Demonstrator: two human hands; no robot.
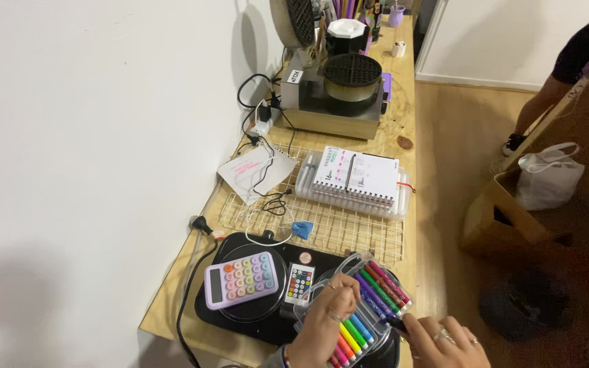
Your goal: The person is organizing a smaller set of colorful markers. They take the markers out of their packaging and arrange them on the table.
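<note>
Head view, looking down a narrow wooden counter (pixel 403 102) set against a white wall. My left hand (pixel 325 320) rests on top of a clear plastic marker case (pixel 356 307), fingers curled down over the row of coloured markers (pixel 369 300), so it pins the case flat; closed lightly on it, not wide. My right hand (pixel 444 341) sits at the case's lower right edge, fingers pinched narrow around what looks like a dark marker tip or cap (pixel 398 326); too small to tell which. The case lies tilted on a black hotplate (pixel 253 320) at the near end of the counter, overhanging its right side. Just left of it: a small white remote (pixel 300 283) with coloured buttons, then a lilac calculator (pixel 241 279) sitting on the round burner, likely parked there for lack of room. Behind, a wire rack (pixel 322 228) carries a spiral notebook (pixel 356 178) laid over a second clear case. Further back, a waffle iron (pixel 339 88), lid up, cables trailing to the wall. Another person's leg (pixel 547 95) at top right, paper bag (pixel 506 211) on the floor.
</note>
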